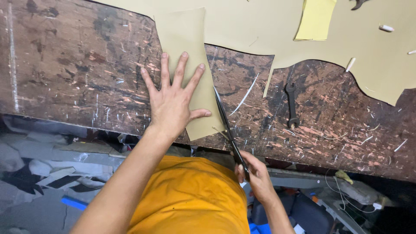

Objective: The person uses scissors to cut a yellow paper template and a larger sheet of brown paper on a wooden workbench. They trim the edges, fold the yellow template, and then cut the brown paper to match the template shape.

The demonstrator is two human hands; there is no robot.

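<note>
Tan sheet strip (pixel 190 56) lay flat under the spread left hand (pixel 171 102), its long axis running away from the body; scissors (pixel 227 125), gripped in the closed right hand (pixel 255 177), ran along the strip's right edge, beside the thumb.

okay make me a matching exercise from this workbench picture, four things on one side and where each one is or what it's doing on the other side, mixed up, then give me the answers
Things:
1. left hand
2. right hand
3. wrench
4. yellow sheet

Places or states:
A. lying alone on bare scratched wood, right of the blades
B. lying on the big tan sheet at the far edge
C. pressed flat, fingers spread, on the tan strip
D. at the near table edge, gripping the scissors

Pairs: 1-C, 2-D, 3-A, 4-B
</note>
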